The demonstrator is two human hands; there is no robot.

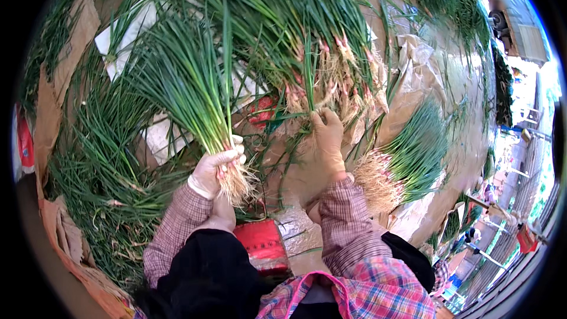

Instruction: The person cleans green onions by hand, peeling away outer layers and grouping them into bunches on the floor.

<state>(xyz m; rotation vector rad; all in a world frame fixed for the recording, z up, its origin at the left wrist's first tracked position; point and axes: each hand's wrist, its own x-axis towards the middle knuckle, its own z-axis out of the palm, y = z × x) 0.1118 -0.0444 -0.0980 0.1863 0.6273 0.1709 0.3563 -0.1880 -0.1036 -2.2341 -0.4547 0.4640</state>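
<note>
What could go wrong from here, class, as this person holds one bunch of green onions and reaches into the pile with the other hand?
1. The left hand grips its bunch of green onions just above the roots, so the long leaves fan out and may bend or snap.
2. The right hand picks at the tangled pile of green onions; pulling one stalk could drag others loose.
3. Loose leaves litter the cardboard and might get mixed back in.
</note>
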